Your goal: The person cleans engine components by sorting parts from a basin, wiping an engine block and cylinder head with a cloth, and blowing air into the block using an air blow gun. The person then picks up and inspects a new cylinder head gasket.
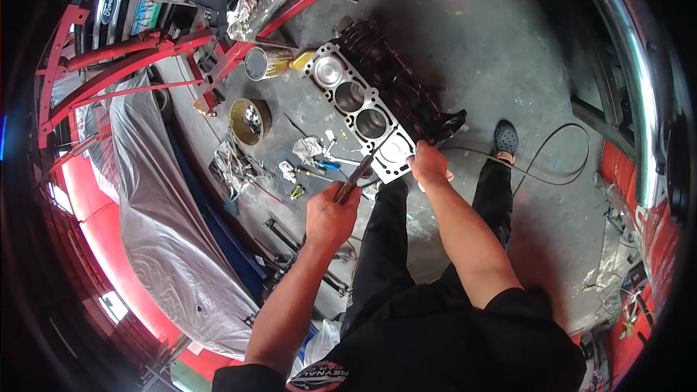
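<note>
An engine block (372, 123) lies on the floor in front of me, its flat deck and row of cylinder bores facing up. Pale piston tops show in the two end bores; the two middle bores look dark and deep. My left hand (332, 210) is closed around a dark, bar-like tool (356, 178), whose far end reaches the near end of the deck. What kind of tool it is cannot be made out. At the block's near right corner, my right hand (430, 163) has its fingers curled in; what they grip is hidden, with something whitish beside them.
Left of the block stand a paint-stained can (265, 63) and a round tub (249, 121) with small parts inside. Rags (308, 149) and several small tools lie nearby. A red steel frame (131, 51) and a covered car (167, 247) are at left. A cable (552, 181) loops at right.
</note>
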Tool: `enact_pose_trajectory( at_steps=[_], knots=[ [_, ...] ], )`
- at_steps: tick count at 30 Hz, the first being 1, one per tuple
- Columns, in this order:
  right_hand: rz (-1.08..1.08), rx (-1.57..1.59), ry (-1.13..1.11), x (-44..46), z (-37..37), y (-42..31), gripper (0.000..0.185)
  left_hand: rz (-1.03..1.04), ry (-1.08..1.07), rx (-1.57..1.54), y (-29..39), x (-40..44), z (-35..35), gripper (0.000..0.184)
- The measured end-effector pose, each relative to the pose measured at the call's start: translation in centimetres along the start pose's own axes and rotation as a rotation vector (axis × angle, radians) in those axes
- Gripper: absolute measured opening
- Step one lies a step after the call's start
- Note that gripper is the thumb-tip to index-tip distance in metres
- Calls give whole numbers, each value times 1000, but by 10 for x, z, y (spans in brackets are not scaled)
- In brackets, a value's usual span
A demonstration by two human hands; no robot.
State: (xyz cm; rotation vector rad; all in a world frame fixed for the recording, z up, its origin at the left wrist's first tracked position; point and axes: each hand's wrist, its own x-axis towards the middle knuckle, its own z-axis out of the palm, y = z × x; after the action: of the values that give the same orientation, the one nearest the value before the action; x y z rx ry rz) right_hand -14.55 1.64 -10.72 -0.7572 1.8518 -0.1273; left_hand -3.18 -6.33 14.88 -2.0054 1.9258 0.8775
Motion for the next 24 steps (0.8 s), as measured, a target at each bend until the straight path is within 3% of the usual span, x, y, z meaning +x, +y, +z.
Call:
enact_pose_trajectory(
  at_steps=[8, 11, 14, 24],
  knots=[
    [-4, -1, 7, -2, -3, 0, 38, 16, 8, -7, -18, -15, -2, 22],
    [33, -19, -22, -5, -14, -8, 36, -178, -50, -280, -17, -25, -31, 21],
    [15, -23, -34, -8, -9, -7, 35, -198, 48, -379, -17, -22, -36, 21],
    [96, 0, -52, -6, -13, -11, 36, -130, 81, -263, -41, 13, -21, 19]
  ],
)
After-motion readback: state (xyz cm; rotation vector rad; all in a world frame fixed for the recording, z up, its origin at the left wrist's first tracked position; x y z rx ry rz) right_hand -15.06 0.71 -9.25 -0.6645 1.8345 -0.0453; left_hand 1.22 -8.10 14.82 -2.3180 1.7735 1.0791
